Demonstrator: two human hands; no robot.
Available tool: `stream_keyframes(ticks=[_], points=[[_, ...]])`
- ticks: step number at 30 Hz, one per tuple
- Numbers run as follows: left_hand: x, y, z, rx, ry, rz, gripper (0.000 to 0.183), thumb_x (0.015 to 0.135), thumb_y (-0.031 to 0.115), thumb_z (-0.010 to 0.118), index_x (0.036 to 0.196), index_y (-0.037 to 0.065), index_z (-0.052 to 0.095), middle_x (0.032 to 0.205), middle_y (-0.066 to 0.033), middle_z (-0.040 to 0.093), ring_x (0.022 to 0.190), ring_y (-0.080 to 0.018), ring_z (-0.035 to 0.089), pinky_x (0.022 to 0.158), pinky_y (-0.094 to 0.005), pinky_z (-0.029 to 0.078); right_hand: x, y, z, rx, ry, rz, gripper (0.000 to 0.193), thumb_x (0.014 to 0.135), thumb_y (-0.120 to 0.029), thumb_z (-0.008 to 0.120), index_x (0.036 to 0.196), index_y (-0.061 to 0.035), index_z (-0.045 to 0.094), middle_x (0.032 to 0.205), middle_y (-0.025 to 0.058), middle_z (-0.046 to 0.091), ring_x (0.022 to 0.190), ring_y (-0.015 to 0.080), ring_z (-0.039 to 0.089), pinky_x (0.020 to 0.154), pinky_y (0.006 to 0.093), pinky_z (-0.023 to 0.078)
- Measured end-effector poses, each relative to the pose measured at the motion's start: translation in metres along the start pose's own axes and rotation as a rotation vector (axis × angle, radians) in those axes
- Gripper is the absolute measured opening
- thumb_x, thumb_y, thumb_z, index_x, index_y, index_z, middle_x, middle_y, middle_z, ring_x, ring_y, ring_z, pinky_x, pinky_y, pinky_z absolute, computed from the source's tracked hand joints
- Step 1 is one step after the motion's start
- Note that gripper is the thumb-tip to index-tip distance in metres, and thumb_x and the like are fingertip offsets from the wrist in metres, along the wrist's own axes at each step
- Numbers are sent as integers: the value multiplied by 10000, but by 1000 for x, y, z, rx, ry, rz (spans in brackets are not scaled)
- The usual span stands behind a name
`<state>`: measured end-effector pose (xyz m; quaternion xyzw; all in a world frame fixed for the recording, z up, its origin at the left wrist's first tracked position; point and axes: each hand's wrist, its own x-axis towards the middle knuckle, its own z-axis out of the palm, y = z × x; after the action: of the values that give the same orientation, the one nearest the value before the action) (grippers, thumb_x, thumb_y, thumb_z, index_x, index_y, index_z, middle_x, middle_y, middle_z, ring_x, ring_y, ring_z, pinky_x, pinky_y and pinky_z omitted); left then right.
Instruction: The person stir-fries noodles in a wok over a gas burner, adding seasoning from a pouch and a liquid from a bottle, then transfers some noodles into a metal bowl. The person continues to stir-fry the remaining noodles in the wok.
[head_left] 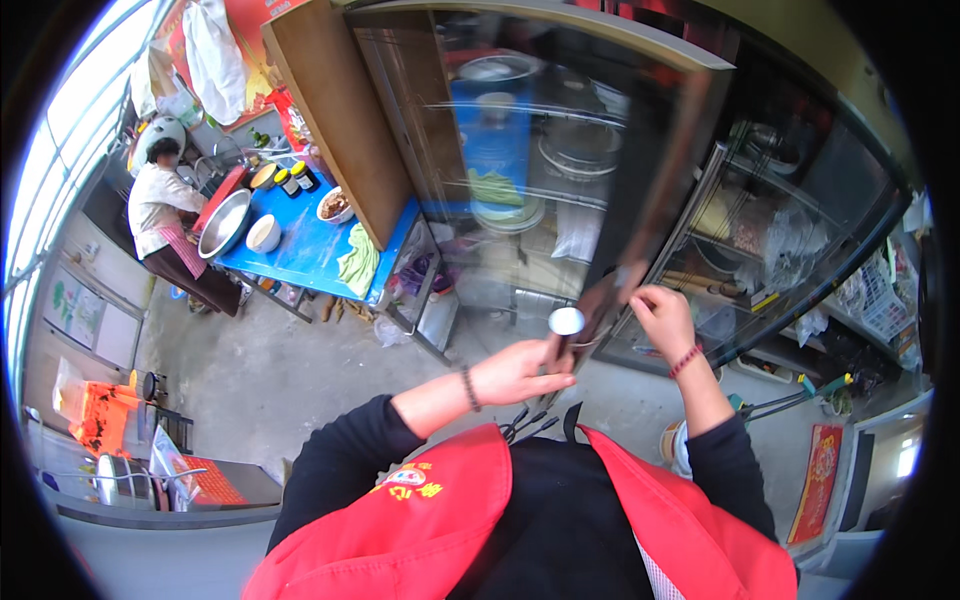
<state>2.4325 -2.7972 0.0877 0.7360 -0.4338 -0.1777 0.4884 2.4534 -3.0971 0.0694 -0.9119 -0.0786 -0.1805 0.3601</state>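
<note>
My left hand point(520, 373) is wrapped around a small brown cylinder with a pale, shiny round top point(566, 321); its exact kind is unclear. Just right of it, my right hand point(663, 318) has its fingers curled together beside the brown edge of a glass cabinet door point(672, 150). Whether the fingertips grip that edge is hard to see. The door is smeared by motion, and its glass mirrors a blue table. Behind glass, the cabinet shelves hold bowls point(772, 146) and plastic bags point(795, 240).
At the left, a blue table point(310, 240) bears a metal basin point(226, 224), a white bowl point(263, 233), jars point(287, 183) and a green cloth point(358, 262). Another person point(165, 210) stands at its far end. A green-handled tool point(825, 385) lies low at the right.
</note>
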Motion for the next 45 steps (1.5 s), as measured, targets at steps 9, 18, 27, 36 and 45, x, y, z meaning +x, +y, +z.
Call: stream_keyframes(ticks=[9, 18, 27, 36, 45], points=[[-193, 43, -23, 24, 438, -440, 270, 776, 71, 852, 970, 35, 668, 956, -63, 721, 922, -186, 694, 864, -335, 546, 99, -35, 118, -15, -218, -217, 176, 891, -213, 677, 925, -60, 757, 909, 147, 734, 839, 333, 707, 752, 403, 553], [-265, 30, -18, -17, 1084, -331, 348, 760, 9, 750, 1039, 30, 542, 947, -103, 614, 916, -254, 641, 837, -390, 522, 288, -5, 225, -82, 2, -170, 162, 850, -190, 716, 980, -123, 784, 1019, 96, 720, 1019, 310, 674, 896, 427, 551], [-272, 11, 20, -34, 1525, -369, 1135, 631, 447, 978, 1491, 80, 335, 1367, -75, 485, 1291, -248, 473, 1128, -434, 366, 395, 35, 282, -496, -37, -372, 156, 895, -240, 682, 1003, -154, 755, 1158, 46, 687, 1222, 272, 567, 1166, 662, 240], [-275, -3, 19, -34, 1597, -291, 1200, 599, 504, 981, 1511, 96, 316, 1304, -48, 499, 1233, -221, 493, 1117, -413, 375, 424, 39, 263, -85, -16, -365, 222, 949, -274, 660, 1040, -105, 771, 1019, 107, 755, 985, 324, 691, 962, 441, 507], [-272, -9, 10, 20, 1608, -283, 1173, 626, 536, 956, 1495, 59, 330, 1202, -36, 509, 1177, -204, 480, 1088, -388, 366, 304, 35, 197, -16, -55, -548, 95, 903, -192, 701, 922, -116, 754, 911, 60, 727, 931, 256, 676, 1128, 564, 339]])
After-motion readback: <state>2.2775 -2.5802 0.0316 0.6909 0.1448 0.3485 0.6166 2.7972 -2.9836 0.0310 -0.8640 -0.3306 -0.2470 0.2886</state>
